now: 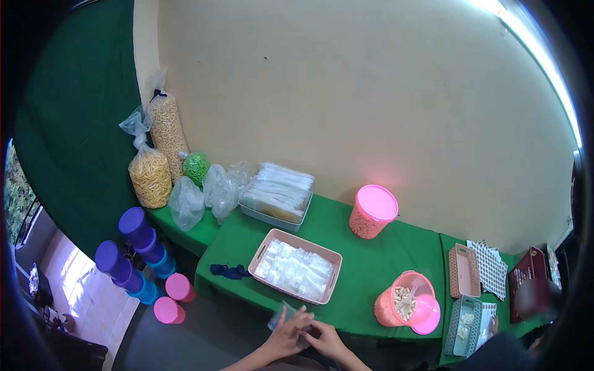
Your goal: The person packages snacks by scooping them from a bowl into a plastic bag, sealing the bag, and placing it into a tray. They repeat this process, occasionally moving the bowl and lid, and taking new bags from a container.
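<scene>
My left hand (288, 335) is at the bottom middle, fingers closed around a clear plastic bag (276, 316) that sticks out beyond them. My right hand (328, 341) presses against it from the right, its fingers bent in where the two hands meet; what looks like more of the bag shows between them. Just beyond my hands, on the green cloth, sits a pink basket (338, 262) with small clear plastic bags (294, 269) in it. To the right, an open pink tub (385, 307) holds pale snack pieces (402, 299) and a scoop (409, 304).
A lidded pink tub (371, 217), a grey basket (266, 216) of flat packs and tied snack bags (148, 176) stand along the wall. Purple and blue tubs (127, 278) are stacked at left. Another person's hand (493, 326) is near a teal basket (456, 328) at right.
</scene>
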### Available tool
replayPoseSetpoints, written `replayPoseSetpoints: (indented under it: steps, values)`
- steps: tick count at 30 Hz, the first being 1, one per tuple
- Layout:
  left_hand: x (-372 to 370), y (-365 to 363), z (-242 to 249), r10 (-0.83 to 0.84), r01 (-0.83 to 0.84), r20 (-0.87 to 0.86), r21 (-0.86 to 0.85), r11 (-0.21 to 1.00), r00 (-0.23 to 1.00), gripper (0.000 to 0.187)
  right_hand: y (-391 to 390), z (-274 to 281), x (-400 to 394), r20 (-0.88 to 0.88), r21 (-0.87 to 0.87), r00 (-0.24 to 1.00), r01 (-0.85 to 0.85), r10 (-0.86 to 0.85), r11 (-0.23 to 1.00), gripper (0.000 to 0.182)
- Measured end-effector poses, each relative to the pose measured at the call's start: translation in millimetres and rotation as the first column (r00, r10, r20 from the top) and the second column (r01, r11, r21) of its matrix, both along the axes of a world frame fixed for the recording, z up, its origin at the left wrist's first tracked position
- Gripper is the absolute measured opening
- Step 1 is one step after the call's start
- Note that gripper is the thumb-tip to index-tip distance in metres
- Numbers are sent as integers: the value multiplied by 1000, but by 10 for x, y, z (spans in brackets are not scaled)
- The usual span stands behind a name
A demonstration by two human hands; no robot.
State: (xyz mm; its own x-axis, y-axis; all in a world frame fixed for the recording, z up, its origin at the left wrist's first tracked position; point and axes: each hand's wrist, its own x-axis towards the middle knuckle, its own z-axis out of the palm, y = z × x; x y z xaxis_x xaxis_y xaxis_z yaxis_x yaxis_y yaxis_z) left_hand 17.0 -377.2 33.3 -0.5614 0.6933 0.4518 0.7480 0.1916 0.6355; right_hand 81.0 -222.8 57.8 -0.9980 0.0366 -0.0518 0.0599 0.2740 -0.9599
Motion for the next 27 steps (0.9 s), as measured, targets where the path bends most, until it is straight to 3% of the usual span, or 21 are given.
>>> replayPoseSetpoints:
  steps: [1,2,4,5,7,8,10,11,12,13,14,15,18,20,22,24,25,27]
  values:
    - [25,-43,-71,58,-57,62,-15,998,996,74,-41,57,6,-84,103,996,39,-30,994,16]
    - [10,-85,-73,45,-44,65,-14,999,997,74,-73,65,4,-81,105,996,51,-43,993,16]
    - [-43,-171,-66,83,-83,-3,-62,995,997,59,-130,60,25,-163,245,976,183,-146,952,19]
    - [-60,-177,-15,144,-144,-14,-7,989,989,45,-172,121,38,-160,246,974,197,-160,949,19]
    - [-78,-206,18,119,-119,-49,9,993,992,44,-247,275,57,0,147,951,306,-310,940,30]
    - [-93,-215,38,111,-109,-85,27,994,990,42,-222,246,64,-3,150,947,319,-322,936,30]
    - [-145,-228,109,94,-88,-50,106,990,994,39,-106,172,75,14,-60,990,139,-138,989,57]
    - [-164,-224,130,86,-82,-11,181,980,996,36,-77,209,104,11,-57,988,153,-153,987,57]
    - [-163,-213,121,72,-68,-14,184,981,997,36,-47,264,126,-99,-25,988,114,-116,993,68]
    - [-158,-203,99,-58,-112,400,389,914,915,36,-26,307,128,-207,13,976,77,-73,997,79]
    - [-156,-191,122,-263,-238,702,529,815,661,35,-29,326,113,-209,14,974,90,-86,996,79]
    - [-163,-149,145,-401,-198,688,618,761,605,33,-58,335,103,-291,170,956,33,18,985,86]
    - [-60,-60,303,-537,-161,655,701,695,531,31,-188,249,186,-350,401,928,25,128,916,91]
    - [-60,-29,316,-553,-225,656,725,651,514,30,-188,161,261,-161,257,987,43,-1,965,83]
    - [-48,-28,311,-562,-298,658,741,601,502,29,-217,134,290,-119,314,992,76,-40,946,74]
    - [-52,-78,324,-538,-308,641,752,584,547,32,-257,105,292,-339,401,941,155,-10,903,66]
    - [-63,-97,340,-535,-305,643,749,588,548,32,-247,46,330,-342,395,940,157,-14,905,66]
    - [-73,-134,476,-600,-354,653,756,551,461,37,-240,8,425,71,127,997,10,-19,992,58]
